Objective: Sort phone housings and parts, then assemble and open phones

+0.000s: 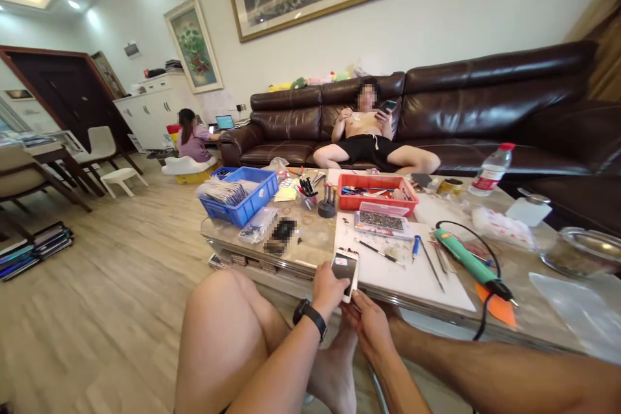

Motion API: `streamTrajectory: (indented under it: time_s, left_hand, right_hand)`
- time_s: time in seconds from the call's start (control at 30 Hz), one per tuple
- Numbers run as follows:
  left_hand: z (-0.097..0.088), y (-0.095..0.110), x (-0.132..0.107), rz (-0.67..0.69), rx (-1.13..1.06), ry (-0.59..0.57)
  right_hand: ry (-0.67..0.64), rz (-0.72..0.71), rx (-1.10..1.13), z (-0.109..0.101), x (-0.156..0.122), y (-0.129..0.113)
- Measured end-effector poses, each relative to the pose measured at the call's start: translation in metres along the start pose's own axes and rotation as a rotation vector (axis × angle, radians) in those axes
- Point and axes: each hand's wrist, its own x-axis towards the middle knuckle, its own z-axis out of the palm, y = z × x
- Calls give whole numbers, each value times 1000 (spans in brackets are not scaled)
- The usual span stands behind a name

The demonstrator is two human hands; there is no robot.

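The person's left hand (328,291), with a black wristwatch (310,319) on its wrist, holds a smartphone (345,275) just off the near edge of the glass-topped coffee table (310,247). The phone stands tilted above the hand, its dark face turned up and its white edge showing. The left fingers and thumb close around its lower end, pinching it, and most of the phone rises clear of them.

The right hand (369,333) sits just below, also off the table's near edge. Its fingers are curled and slightly apart, with the fingertips (356,301) right at the phone's bottom corner. Whether they touch it, I cannot tell.

On the table, nearest the hands, lies a white work board (412,278) with small tools on it, including a slim screwdriver (377,250). To the right of that board rests a green hot-air tool (468,265). Beyond the board, toward the table's far edge, sits a red parts tray (376,193), and a blue plastic crate (241,197) stands at the far left corner.
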Motion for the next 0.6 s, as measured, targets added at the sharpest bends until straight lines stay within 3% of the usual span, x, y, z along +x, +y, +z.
streamTrajectory:
  time_s: [0.23, 0.33, 0.4, 0.5, 0.6]
  left_hand:
    - [4, 27, -18, -53, 172, -43]
    - [-8, 46, -14, -33, 267, -51]
    - [-26, 59, 4, -13, 331, -22]
    - [-68, 74, 56, 4, 421, 57]
    - [-119, 68, 115, -48, 519, 136]
  right_hand:
    - [27, -10, 15, -5, 0, -9]
    - [66, -25, -22, -11, 0, -17]
    - [92, -31, -55, -17, 0, -19]
    - [110, 1, -88, -26, 1, -18]
    - [136, 47, -94, -39, 7, -15]
